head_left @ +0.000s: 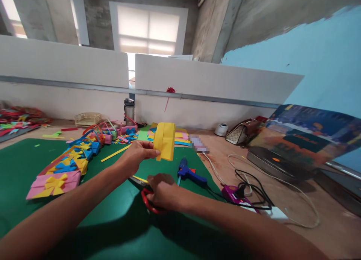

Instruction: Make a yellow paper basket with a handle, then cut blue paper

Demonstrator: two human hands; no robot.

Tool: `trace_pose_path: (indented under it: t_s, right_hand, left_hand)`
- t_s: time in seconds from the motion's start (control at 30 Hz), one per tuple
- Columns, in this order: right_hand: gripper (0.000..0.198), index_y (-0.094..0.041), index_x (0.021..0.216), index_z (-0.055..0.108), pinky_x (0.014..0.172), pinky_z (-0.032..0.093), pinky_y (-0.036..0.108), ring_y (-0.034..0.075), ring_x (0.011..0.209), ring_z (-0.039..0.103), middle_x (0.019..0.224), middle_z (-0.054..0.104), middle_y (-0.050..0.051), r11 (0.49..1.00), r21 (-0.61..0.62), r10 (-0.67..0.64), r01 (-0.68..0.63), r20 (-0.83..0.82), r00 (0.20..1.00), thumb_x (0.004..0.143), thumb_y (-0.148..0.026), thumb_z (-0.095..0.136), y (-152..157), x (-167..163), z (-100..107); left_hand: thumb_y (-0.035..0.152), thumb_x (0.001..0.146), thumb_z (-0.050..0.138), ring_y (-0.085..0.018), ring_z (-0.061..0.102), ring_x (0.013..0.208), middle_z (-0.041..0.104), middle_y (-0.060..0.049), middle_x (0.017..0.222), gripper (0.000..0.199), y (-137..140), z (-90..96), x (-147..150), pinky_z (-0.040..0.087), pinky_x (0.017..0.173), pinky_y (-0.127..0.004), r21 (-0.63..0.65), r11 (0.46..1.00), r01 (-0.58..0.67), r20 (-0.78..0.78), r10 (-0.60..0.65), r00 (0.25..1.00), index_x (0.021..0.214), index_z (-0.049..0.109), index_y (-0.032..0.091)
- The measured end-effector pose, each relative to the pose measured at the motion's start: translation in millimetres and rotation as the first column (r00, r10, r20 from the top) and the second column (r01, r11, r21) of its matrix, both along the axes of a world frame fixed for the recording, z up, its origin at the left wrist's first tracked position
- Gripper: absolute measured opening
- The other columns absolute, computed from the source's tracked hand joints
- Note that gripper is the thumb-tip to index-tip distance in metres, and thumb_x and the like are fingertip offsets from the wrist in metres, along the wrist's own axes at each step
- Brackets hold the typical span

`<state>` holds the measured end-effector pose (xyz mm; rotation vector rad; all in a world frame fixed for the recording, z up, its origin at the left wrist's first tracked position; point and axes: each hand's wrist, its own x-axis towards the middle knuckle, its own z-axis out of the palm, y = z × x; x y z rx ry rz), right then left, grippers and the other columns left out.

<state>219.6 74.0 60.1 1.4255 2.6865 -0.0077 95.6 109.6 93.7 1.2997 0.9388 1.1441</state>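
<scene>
My left hand (138,154) is closed on the left edge of a folded yellow paper packet (166,141), held upright above the mat. A narrow yellow band runs down the packet's front and sticks out a little below it. Lower down, my right hand (163,190) has its fingers round the red handles of a pair of scissors (146,201), low over the green mat (113,222). The blades point left and are partly hidden. By them lies a thin yellow strip (140,179). To the right of my right hand rests a blue glue gun (190,174).
Finished-looking paper packets with bows (55,184) line the mat's left side. Behind are paper scraps (128,136), coloured sheets (182,136) and a bottle (129,113). A purple power strip (235,195), tangled cables (258,188), a handbag (239,132) and a dark case (276,166) occupy the right.
</scene>
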Motion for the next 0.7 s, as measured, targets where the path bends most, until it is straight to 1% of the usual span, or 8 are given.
trace_pose_path:
  t_s: [0.13, 0.23, 0.3, 0.37, 0.47, 0.53, 0.6, 0.7]
  right_hand:
    - [0.02, -0.02, 0.082, 0.065, 0.048, 0.035, 0.024, 0.02, 0.064, 0.063, 0.071, 0.068, 0.005, 0.997, -0.004, 0.073, -0.073, 0.029, 0.997, 0.074, -0.036, 0.057, -11.3, 2.6, -4.9]
    - [0.015, -0.018, 0.078, 0.063, 0.051, 0.035, 0.024, 0.017, 0.062, 0.06, 0.074, 0.067, 0.005, 0.974, 0.139, 0.187, -0.18, -0.037, 0.982, 0.081, -0.029, 0.053, -23.9, 21.2, -0.2]
    - [0.022, -0.017, 0.074, 0.061, 0.054, 0.036, 0.024, 0.015, 0.062, 0.057, 0.072, 0.064, 0.005, 0.92, 0.326, 0.268, -0.216, -0.125, 0.955, 0.086, -0.027, 0.046, -28.4, 36.3, 6.7]
    - [0.027, -0.015, 0.072, 0.06, 0.059, 0.038, 0.025, 0.014, 0.064, 0.054, 0.069, 0.061, 0.006, 0.843, 0.509, 0.314, -0.174, -0.203, 0.928, 0.089, -0.023, 0.04, -27.0, 49.9, 16.2]
    - [0.023, -0.015, 0.077, 0.062, 0.067, 0.041, 0.027, 0.016, 0.074, 0.052, 0.077, 0.059, 0.007, 0.733, 0.674, 0.367, -0.09, -0.28, 0.887, 0.088, -0.021, 0.042, -16.5, 62.5, 32.6]
    - [0.02, -0.015, 0.078, 0.062, 0.074, 0.042, 0.03, 0.019, 0.083, 0.051, 0.085, 0.059, 0.009, 0.694, 0.717, 0.371, -0.066, -0.278, 0.886, 0.086, -0.017, 0.044, -7.6, 65.1, 43.3]
    - [0.019, -0.015, 0.079, 0.063, 0.085, 0.039, 0.035, 0.022, 0.098, 0.048, 0.094, 0.058, 0.011, 0.695, 0.71, 0.371, -0.115, -0.216, 0.903, 0.083, -0.011, 0.045, 0.1, 63.9, 52.9]
    - [0.02, -0.015, 0.085, 0.064, 0.097, 0.026, 0.047, 0.027, 0.116, 0.037, 0.115, 0.052, 0.012, 0.739, 0.642, 0.341, -0.204, -0.096, 0.935, 0.08, -0.006, 0.047, 7.9, 58.4, 64.0]
  left_hand:
    - [0.02, 0.05, 0.069, -0.008, 0.048, 0.052, 0.055, 0.004, 0.052, 0.012, 4.3, -4.7, 2.0, 0.036, 0.058, -0.023, -0.007, 1.0, 0.011, 0.005, -0.01, 1.0, 0.053, 0.059, 0.014]
    - [0.022, 0.05, 0.07, -0.008, 0.047, 0.052, 0.054, 0.004, 0.052, 0.015, 6.8, -10.1, 4.3, 0.034, 0.056, -0.022, -0.011, 1.0, 0.016, 0.001, -0.016, 1.0, 0.053, 0.058, 0.014]
    - [0.024, 0.049, 0.071, -0.006, 0.042, 0.049, 0.053, 0.005, 0.051, 0.017, 6.7, -13.9, 7.2, 0.031, 0.053, -0.021, -0.041, 0.999, 0.005, 0.0, -0.005, 1.0, 0.053, 0.057, 0.014]
    - [0.024, 0.048, 0.072, -0.005, 0.039, 0.046, 0.052, 0.006, 0.051, 0.019, 4.9, -17.4, 11.2, 0.029, 0.051, -0.021, -0.089, 0.996, -0.021, -0.009, 0.021, 1.0, 0.054, 0.057, 0.014]
    - [0.023, 0.05, 0.069, -0.008, 0.043, 0.049, 0.054, 0.004, 0.052, 0.015, 0.0, -22.2, 17.7, 0.031, 0.053, -0.022, -0.083, 0.996, -0.022, -0.06, 0.017, 0.998, 0.057, 0.059, 0.014]
    - [0.022, 0.055, 0.064, -0.01, 0.046, 0.051, 0.054, 0.003, 0.052, 0.009, -3.9, -24.9, 21.0, 0.033, 0.054, -0.023, 0.011, 1.0, 0.008, -0.17, -0.006, 0.985, 0.055, 0.059, 0.015]
    - [0.02, 0.06, 0.059, -0.011, 0.047, 0.054, 0.054, 0.002, 0.054, 0.008, -7.8, -26.8, 22.9, 0.033, 0.055, -0.024, 0.178, 0.984, 0.017, -0.36, 0.049, 0.932, 0.054, 0.058, 0.015]
    - [0.016, 0.066, 0.052, -0.015, 0.05, 0.063, 0.059, -0.002, 0.064, 0.011, -13.3, -27.6, 23.3, 0.033, 0.061, -0.026, 0.472, 0.879, 0.066, -0.621, 0.278, 0.733, 0.059, 0.061, 0.016]
